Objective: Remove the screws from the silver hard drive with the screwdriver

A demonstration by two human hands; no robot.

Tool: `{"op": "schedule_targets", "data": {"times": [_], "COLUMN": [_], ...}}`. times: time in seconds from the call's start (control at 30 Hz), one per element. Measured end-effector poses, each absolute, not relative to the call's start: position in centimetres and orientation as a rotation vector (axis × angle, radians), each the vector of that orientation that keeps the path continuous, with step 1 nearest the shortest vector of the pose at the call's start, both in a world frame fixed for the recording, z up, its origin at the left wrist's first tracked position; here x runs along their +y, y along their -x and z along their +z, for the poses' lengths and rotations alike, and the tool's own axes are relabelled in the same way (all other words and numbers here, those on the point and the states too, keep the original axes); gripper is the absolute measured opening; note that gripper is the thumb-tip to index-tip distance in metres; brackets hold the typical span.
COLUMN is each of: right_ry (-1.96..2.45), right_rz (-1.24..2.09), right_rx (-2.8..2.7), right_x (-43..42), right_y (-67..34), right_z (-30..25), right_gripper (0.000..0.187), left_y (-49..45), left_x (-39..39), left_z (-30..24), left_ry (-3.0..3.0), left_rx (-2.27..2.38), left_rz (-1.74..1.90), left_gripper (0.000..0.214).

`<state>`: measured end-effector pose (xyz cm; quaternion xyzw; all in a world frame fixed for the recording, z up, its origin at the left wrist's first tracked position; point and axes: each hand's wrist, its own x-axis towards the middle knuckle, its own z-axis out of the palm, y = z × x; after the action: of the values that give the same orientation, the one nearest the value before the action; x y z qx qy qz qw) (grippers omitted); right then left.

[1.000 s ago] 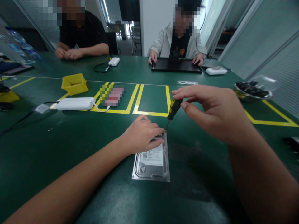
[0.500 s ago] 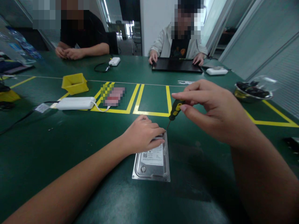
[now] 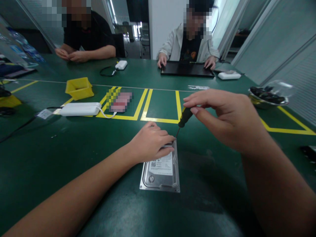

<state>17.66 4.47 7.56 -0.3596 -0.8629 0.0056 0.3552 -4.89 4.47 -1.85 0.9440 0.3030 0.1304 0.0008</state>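
A silver hard drive (image 3: 161, 180) with a white label lies flat on the green table. Across its far part rests my left hand (image 3: 153, 142), holding it, with the index finger reaching the far right corner; the hand covers much of the label. My right hand (image 3: 219, 115) grips a small screwdriver (image 3: 184, 118) by its dark green and yellow handle, between thumb and fingertips. The screwdriver leans, and its thin shaft ends at the drive's far right corner, close to my left index fingertip. Whether a screw sits under the tip is too small to tell.
Beyond my hands are a yellow bin (image 3: 79, 89), a white power strip (image 3: 80, 109), a blurred pink item (image 3: 122, 101) and yellow tape outlines. A metal bowl (image 3: 268, 97) of dark parts stands right. Across the table sit two people, one touching a black panel (image 3: 187, 69).
My right hand has shifted slightly down and turned, and the screwdriver handle has rotated in its fingers. My left hand and the hard drive have stayed put.
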Motion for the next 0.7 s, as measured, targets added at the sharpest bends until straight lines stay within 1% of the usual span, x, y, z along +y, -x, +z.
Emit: {"op": "schedule_targets", "data": {"times": [0.2,0.7], "right_ry": [1.005,1.038], "right_rz": [-0.027,-0.062], "right_rx": [-2.219,-2.258], "right_x": [4.28,4.27], "right_y": [-17.62,-17.51], "right_z": [7.74,7.92], "right_gripper": [0.02,0.022], "left_y": [4.88,4.85], "left_x": [4.44,4.47], "left_z": [-1.86,-2.0], "left_ry": [-2.967,-2.975], "left_rx": [0.956,0.968], "left_rz": [0.403,0.389], "left_gripper": [0.035,0.034]}}
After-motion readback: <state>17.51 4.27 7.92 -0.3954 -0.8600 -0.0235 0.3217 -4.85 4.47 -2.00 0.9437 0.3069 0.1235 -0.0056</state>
